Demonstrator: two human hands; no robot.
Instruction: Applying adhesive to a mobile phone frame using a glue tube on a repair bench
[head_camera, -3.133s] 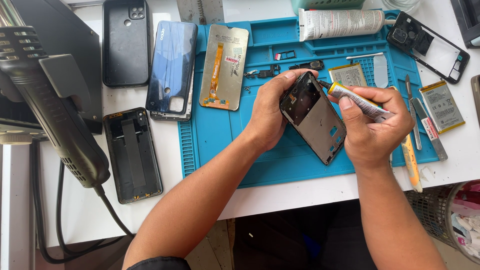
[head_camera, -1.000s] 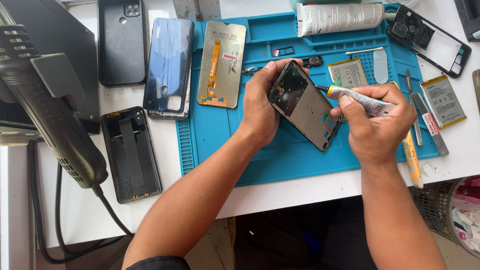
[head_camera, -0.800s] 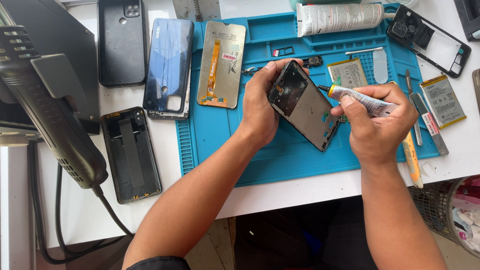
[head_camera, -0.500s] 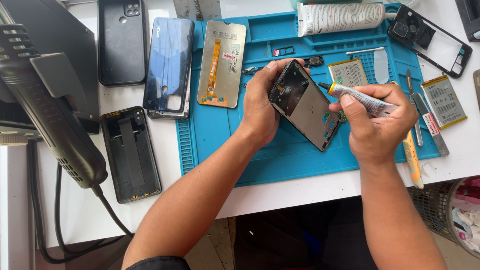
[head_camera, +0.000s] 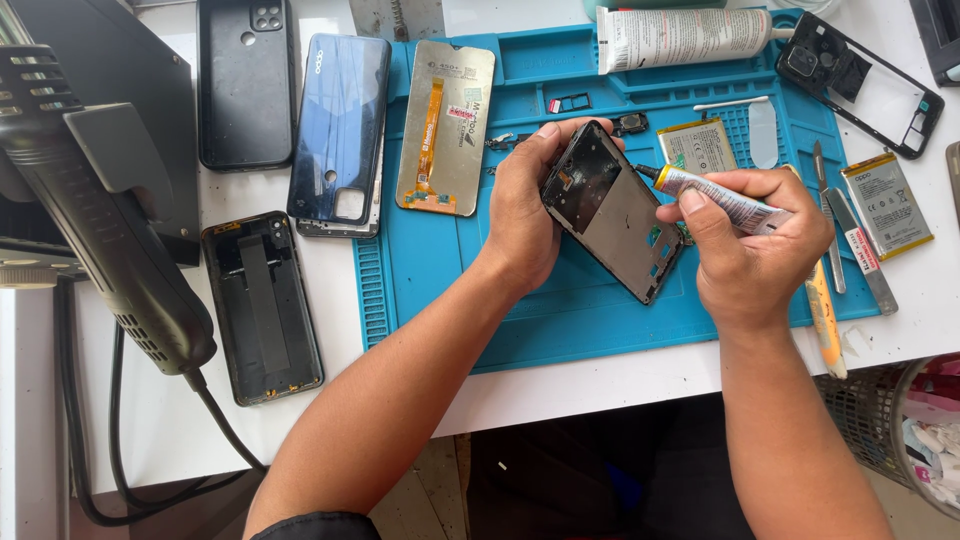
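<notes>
My left hand grips a black phone frame by its upper left edge and tilts it above the blue repair mat. A small glue tube sits in my right hand, and its black nozzle tip touches the frame's upper right edge. My right hand is just right of the frame, thumb on top of the tube.
A phone screen panel with an orange flex, a blue back cover, two black back covers, a larger white tube, batteries, another frame, hand tools and a hot-air gun lie around. A wire bin stands at lower right.
Since three seconds ago my left hand raised and turned the frame a little toward the far edge. Over the last second the hands and tube have held nearly still.
</notes>
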